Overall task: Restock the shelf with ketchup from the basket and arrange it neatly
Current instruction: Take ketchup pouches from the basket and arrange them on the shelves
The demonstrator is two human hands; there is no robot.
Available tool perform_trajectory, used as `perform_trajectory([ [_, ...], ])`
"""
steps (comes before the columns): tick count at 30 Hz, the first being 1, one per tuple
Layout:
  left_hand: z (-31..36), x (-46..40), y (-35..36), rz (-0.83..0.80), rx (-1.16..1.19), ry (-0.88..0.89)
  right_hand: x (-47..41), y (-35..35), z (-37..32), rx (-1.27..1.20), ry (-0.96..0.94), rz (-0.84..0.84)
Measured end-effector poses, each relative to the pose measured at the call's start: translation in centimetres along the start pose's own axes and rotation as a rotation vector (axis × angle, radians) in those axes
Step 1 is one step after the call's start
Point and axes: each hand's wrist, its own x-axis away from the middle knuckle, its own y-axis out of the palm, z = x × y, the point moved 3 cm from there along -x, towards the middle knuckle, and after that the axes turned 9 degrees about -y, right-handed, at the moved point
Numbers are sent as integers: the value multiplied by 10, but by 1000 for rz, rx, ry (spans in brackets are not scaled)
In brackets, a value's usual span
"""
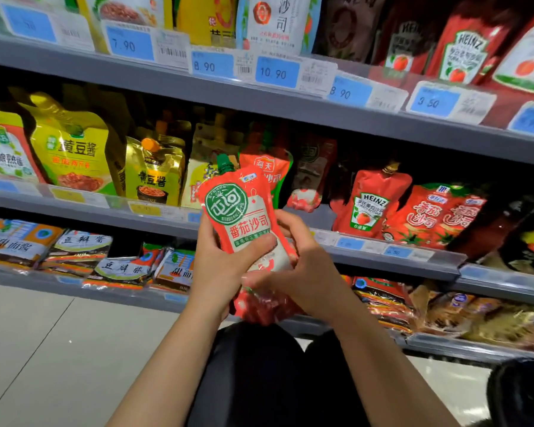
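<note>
- My left hand (pixel 216 266) wraps the ketchup pouch (pixel 244 223) from its left edge: the thumb lies flat across the front of the label and the other fingers curl out of sight behind it.
- My right hand (pixel 302 272) grips the same pouch from its right side, lower down, fingers curled round the edge and the bottom part; its fingertips look blurred, so I cannot tell exactly how they lie.
- The pouch stands nearly upright, tilted slightly left, held in the air in front of the middle shelf (pixel 367 251), not touching it.
- It is a soft, glossy red plastic pouch with a round green emblem, a pale tag-shaped label and a dark green screw cap (pixel 225 164) at its top corner.
- A second crinkled red pouch (pixel 262 306) hangs under my hands, pressed between them; who holds it I cannot tell.
- On the middle shelf behind, a like red pouch (pixel 267 171) stands upright; to the right stand a Heinz pouch (pixel 367 204) and flatter red packs (pixel 435 214).
- Left of those stand shiny yellow and gold sauce pouches (pixel 74 152).
- The shelf edges are grey metal with clear plastic strips holding blue price tags (pixel 278 72).
</note>
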Motion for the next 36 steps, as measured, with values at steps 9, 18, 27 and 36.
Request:
perform_trajectory([
  [9, -6, 10, 18, -154, -34, -33, 27, -42, 19, -327, 146, 462],
  [18, -10, 7, 7, -46, 22, -15, 19, -64, 42, -300, 90, 633],
  [27, -21, -5, 4, 11, 22, -2, -60, -82, 69, -111, 48, 773],
  [36, -28, -20, 7, 100, 47, 3, -101, -94, 74, 65, -27, 742],
])
